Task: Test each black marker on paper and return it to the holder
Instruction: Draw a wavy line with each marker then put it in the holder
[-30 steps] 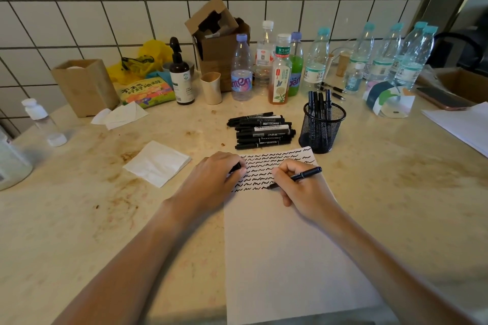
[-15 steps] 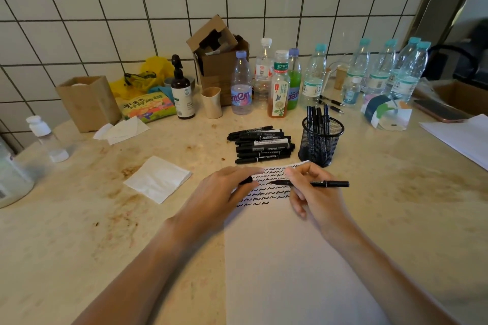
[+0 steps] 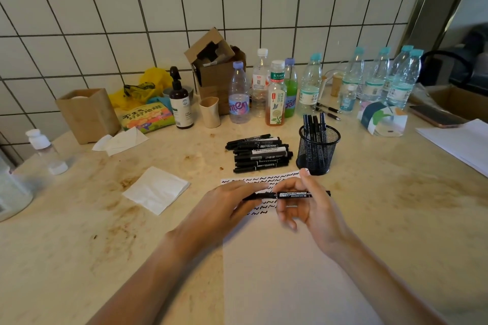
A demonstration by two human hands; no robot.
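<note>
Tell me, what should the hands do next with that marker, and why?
Probably press the cap on: the left hand meets the tip end of the marker held level by the right hand above the squiggled paper. Then drop it into the mesh holder.

Bottles [image 3: 274, 92], cardboard box [image 3: 216, 71], napkin [image 3: 155, 190].

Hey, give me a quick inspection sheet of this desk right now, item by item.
Surface: stained beige counter.
Job's things: marker held level over the paper; pile of markers lying beside the mesh holder, which has several upright.
Clutter: bottles, cardboard box, napkin, phone.
Hands: left hand and right hand both grip the marker.
Cables: nothing seen.
Surroundings: white tiled wall.
</note>
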